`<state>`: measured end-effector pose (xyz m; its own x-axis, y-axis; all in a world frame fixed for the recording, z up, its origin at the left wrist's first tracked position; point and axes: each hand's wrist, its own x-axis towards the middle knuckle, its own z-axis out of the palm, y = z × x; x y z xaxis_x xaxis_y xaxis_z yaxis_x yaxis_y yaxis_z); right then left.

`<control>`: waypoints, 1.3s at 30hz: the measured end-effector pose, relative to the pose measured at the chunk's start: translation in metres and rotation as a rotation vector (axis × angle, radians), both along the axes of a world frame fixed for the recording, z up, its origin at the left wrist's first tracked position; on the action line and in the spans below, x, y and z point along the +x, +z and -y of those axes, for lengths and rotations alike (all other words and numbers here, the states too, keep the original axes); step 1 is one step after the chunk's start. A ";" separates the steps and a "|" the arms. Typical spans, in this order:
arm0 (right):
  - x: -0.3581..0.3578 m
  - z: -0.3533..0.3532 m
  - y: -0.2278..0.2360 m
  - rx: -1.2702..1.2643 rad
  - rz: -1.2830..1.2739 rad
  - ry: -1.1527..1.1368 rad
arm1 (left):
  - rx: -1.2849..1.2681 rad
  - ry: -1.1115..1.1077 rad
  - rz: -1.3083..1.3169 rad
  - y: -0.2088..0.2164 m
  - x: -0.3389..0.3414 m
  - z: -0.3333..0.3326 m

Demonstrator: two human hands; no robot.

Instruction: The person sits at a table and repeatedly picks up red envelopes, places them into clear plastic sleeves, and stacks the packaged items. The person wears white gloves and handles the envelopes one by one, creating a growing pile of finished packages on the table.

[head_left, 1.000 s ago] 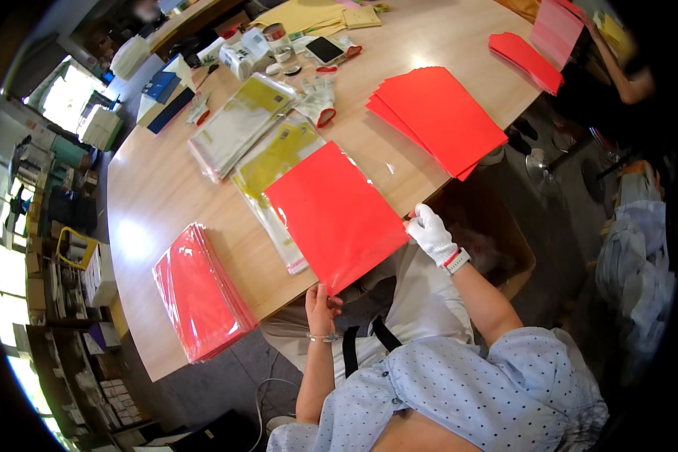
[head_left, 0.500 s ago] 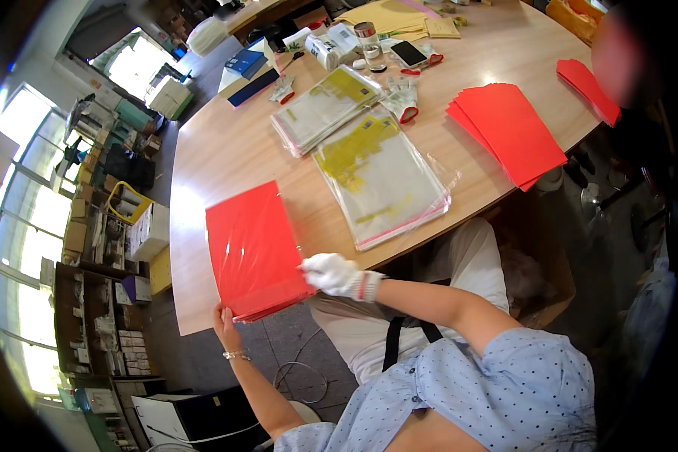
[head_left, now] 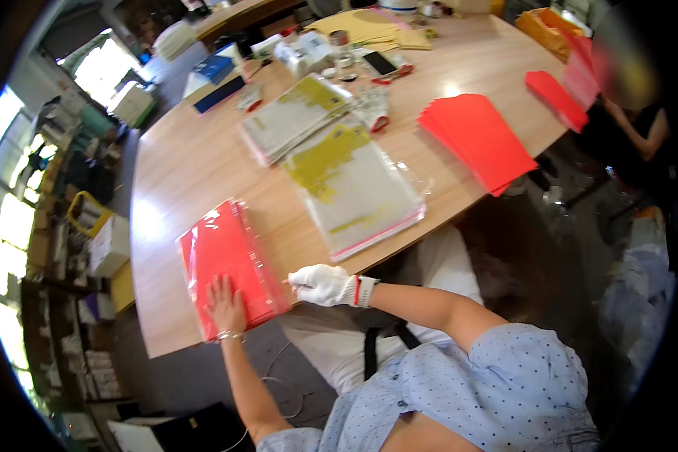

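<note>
Near the table's left front edge lies a stack of red sheets in clear plastic sleeves (head_left: 230, 245). My bare left hand (head_left: 224, 303) rests flat on its lower part, fingers spread, a bracelet at the wrist. Just right of the stack, by the table edge, is my right hand (head_left: 320, 285) in a white glove. Its fingers are closed in a pinch, and anything between them is too small to make out. Farther right lies a pile of clear plastic sleeves with yellow-green print (head_left: 365, 192), and a second sleeve pile (head_left: 297, 113) sits behind it.
Fanned red sheets (head_left: 478, 143) lie to the right, with a smaller red bundle (head_left: 556, 99) beyond, near another person's arm (head_left: 648, 139). Toward the back are white gloves (head_left: 373, 109), a phone (head_left: 380, 63), a glass jar (head_left: 341, 56) and blue boxes (head_left: 215, 69).
My left hand has moved from the stack's lower left corner onto its top and now lies flat. The red stack has shifted and turned slightly. My right hand is now apart from it.
</note>
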<state>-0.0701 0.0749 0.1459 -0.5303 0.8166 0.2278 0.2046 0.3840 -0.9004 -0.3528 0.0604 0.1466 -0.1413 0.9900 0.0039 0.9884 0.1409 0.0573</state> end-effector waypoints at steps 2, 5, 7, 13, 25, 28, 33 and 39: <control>0.068 -0.004 -0.008 0.031 0.086 -0.053 | 0.010 -0.001 -0.005 -0.005 -0.002 0.001; 0.197 0.004 0.021 0.265 0.333 -0.352 | 0.007 0.022 -0.006 -0.004 -0.002 0.005; 0.276 0.012 0.038 0.476 0.605 -0.594 | 0.042 0.041 0.004 -0.008 -0.002 0.006; 0.402 0.014 0.025 0.379 0.843 -0.715 | 0.647 -0.097 0.010 0.015 0.022 0.011; 0.358 0.064 0.054 0.527 0.866 -0.638 | 0.358 -0.627 0.362 -0.015 0.321 -0.044; 0.351 0.092 0.041 0.603 0.591 -0.604 | 0.133 -0.507 0.011 -0.039 0.333 -0.059; 0.392 0.113 -0.046 -0.612 -1.065 -1.249 | 0.132 -0.626 -0.017 -0.038 0.309 -0.077; 0.408 0.076 -0.014 -0.492 -0.708 -1.147 | 0.102 -0.639 0.241 -0.038 0.273 -0.075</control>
<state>0.3376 -0.0009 0.1320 0.5666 0.7800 -0.2658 -0.3571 -0.0583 -0.9322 -0.0794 0.1354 0.1082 0.4610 0.8758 0.1429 0.8337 -0.4826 0.2683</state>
